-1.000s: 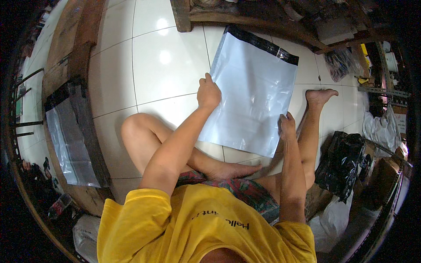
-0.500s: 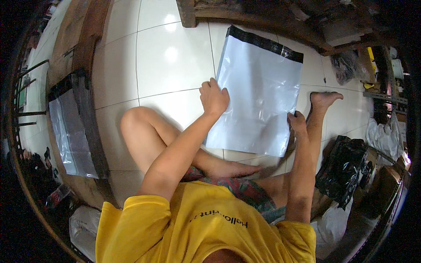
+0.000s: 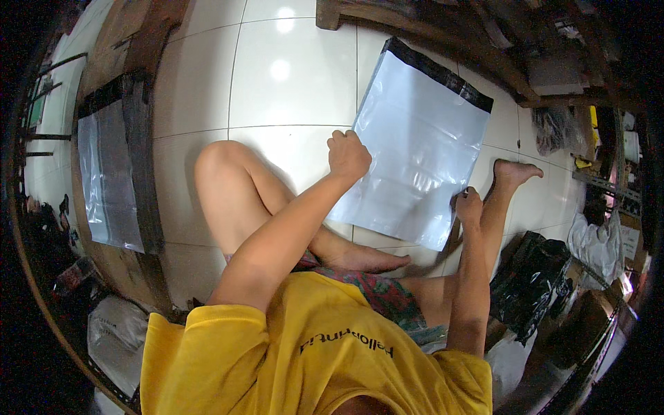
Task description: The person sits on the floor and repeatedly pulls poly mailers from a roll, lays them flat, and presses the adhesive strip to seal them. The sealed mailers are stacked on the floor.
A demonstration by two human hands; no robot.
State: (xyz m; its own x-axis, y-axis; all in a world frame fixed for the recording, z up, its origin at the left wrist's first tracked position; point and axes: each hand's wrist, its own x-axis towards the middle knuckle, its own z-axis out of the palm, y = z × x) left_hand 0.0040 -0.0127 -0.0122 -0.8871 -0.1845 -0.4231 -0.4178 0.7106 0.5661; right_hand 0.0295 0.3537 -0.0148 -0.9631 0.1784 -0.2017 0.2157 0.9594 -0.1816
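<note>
A large pale grey plastic mailing bag [image 3: 415, 145] with a black band along its far edge is held in front of me, above the tiled floor. My left hand [image 3: 348, 153] is closed on its left edge, about halfway along. Lower on the opposite side, my right hand [image 3: 469, 205] pinches the right edge between thumb and fingers. The bag lies slightly tilted, its far end turned to the right, with creases and shine across its face.
More grey bags with black bands [image 3: 114, 169] lie on a wooden bench [image 3: 155, 273] at the left. Dark wooden furniture [image 3: 429, 45] stands at the far side. On the right are a crumpled black plastic bag [image 3: 529, 283], a white plastic bag [image 3: 596, 242] and clear plastic [image 3: 553, 131].
In the picture, the bag and my left hand have shifted slightly right, and the bag is turned a little more clockwise. Both hands keep their hold; the surroundings have shifted with the view.
</note>
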